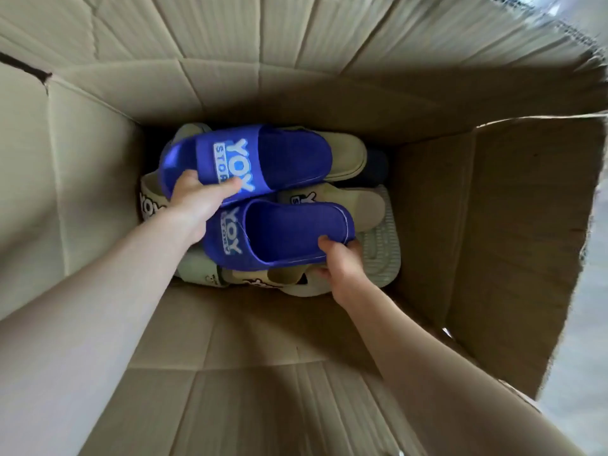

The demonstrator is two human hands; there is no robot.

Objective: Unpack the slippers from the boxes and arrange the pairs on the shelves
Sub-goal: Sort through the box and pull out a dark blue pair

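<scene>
blue slippers (286, 228), both gripped, read "yoy story".

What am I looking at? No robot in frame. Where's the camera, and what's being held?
There is no machine here: the grips are a person's two bare hands. The single picture comes from a wide-angle camera worn on the person's head, looking down into a deep brown cardboard box.

The left grip pinches the upper blue plastic slipper at its strap, with the thumb on the white lettering. The right grip holds the lower blue plastic slipper by its heel edge.

Under them, at the bottom of the box, several cream-coloured slippers lie in a loose pile. One is turned over and shows a pale ribbed sole. No shelf is in view.
</scene>
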